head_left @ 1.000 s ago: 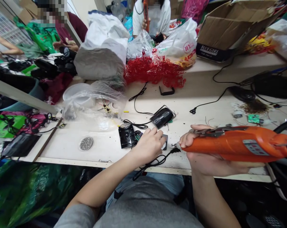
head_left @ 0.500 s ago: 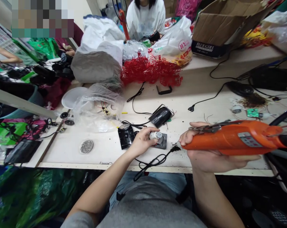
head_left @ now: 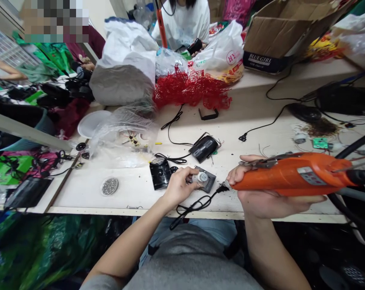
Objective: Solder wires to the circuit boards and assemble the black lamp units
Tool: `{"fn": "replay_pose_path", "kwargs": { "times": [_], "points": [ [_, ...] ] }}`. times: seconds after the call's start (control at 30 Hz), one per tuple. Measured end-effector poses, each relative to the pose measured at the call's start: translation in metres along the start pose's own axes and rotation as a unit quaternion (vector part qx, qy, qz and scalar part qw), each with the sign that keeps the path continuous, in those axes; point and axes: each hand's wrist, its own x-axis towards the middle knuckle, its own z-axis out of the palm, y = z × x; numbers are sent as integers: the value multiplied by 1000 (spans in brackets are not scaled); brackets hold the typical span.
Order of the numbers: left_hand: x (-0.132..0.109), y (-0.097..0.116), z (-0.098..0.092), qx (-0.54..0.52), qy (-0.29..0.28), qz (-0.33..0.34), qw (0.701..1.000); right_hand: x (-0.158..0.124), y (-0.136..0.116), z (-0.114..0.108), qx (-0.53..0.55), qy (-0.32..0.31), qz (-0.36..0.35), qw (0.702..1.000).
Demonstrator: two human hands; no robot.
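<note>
Midway, I'd say: your left hand (head_left: 178, 186) pinches the white part (head_left: 203, 177) onto the grey plate (head_left: 210, 182); right hand (head_left: 260, 195) clenched on the orange screwdriver (head_left: 293, 174), tip just beside the plate, unengaged.

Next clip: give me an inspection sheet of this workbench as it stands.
Surface: pale wooden workbench, crowded.
Job's things: small white round part over a grey flat plate; orange electric screwdriver.
Clutter: red plastic mesh, clear plastic bag, round tin of metal bits, black oval housing.
Grippers: left hand pinches the white part; right hand grips the screwdriver.
Cables: thin black cord loops over the front edge; black plug lead lies loose.
Surroundings: brown cardboard box; person in white opposite.
</note>
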Motion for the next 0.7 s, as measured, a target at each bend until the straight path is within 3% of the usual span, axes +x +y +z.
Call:
{"fn": "replay_pose_path", "kwargs": {
  "times": [0.17,0.4,0.7],
  "points": [
    [0,-5,-1,48,-6,63,997,-2,1,3,-3,-4,12,1000],
    [10,0,-15,38,-88,93,991,-2,19,-2,-14,23,25,999],
    [4,12,-13,130,-112,57,984,4,42,3,-10,-13,54,998]
  ]
}}
